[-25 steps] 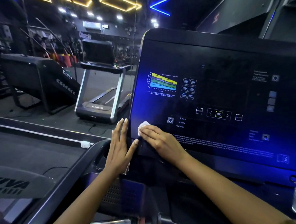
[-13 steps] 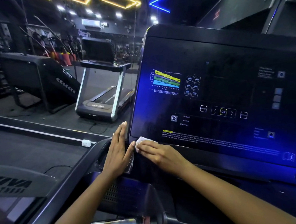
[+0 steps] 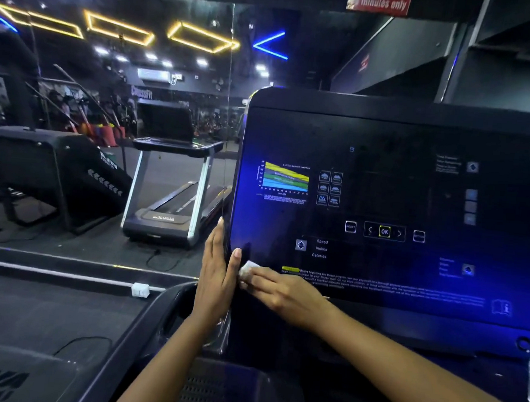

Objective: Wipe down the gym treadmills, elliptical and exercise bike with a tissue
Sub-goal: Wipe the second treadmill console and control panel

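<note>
Tissue (image 3: 248, 270) lower on treadmill console (image 3: 387, 140) than before, under flat, outstretched right fingers (image 3: 266, 279); left hand (image 3: 217, 279) flat alongside.

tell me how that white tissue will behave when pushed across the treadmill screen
Probably soft and floppy: the tissue is crumpled under the right hand. Likely very light, being a small wad, and should slide easily on the glossy console.
</note>
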`<move>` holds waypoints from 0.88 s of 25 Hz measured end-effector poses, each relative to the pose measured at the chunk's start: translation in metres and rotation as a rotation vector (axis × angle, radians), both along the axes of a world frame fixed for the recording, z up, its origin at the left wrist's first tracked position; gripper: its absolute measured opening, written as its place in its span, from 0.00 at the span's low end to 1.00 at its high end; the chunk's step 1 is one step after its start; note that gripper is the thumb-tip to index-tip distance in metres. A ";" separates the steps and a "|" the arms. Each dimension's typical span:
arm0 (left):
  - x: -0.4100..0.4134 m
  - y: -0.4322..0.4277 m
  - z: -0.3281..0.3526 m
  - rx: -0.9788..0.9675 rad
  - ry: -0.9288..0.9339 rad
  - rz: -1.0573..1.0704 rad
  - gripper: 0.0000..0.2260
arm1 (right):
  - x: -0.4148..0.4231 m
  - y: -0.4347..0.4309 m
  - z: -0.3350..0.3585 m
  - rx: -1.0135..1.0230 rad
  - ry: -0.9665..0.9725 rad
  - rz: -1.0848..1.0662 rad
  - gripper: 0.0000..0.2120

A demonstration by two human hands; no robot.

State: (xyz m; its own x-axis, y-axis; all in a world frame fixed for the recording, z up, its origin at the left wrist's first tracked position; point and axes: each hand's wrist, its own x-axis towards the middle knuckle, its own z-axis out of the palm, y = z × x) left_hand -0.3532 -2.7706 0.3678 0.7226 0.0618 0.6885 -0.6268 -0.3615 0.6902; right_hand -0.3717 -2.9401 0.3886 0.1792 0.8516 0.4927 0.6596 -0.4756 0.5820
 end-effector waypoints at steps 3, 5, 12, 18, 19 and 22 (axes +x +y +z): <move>0.011 -0.005 0.014 -0.115 0.017 -0.049 0.30 | 0.023 0.016 0.029 0.081 -0.021 -0.058 0.17; 0.016 -0.008 0.019 -0.127 0.001 -0.059 0.31 | 0.034 0.019 0.058 0.145 -0.038 -0.119 0.19; 0.036 -0.014 0.049 -0.041 -0.040 -0.014 0.39 | 0.037 0.018 0.072 0.262 -0.063 -0.229 0.19; 0.038 -0.021 0.045 0.090 -0.024 0.091 0.32 | 0.025 -0.009 0.058 0.173 -0.073 -0.094 0.16; 0.038 -0.021 0.045 0.089 -0.023 0.094 0.30 | 0.030 -0.007 0.073 0.239 -0.084 -0.097 0.17; 0.041 -0.021 0.045 0.097 -0.008 0.110 0.29 | 0.065 -0.003 0.132 0.465 -0.132 -0.170 0.21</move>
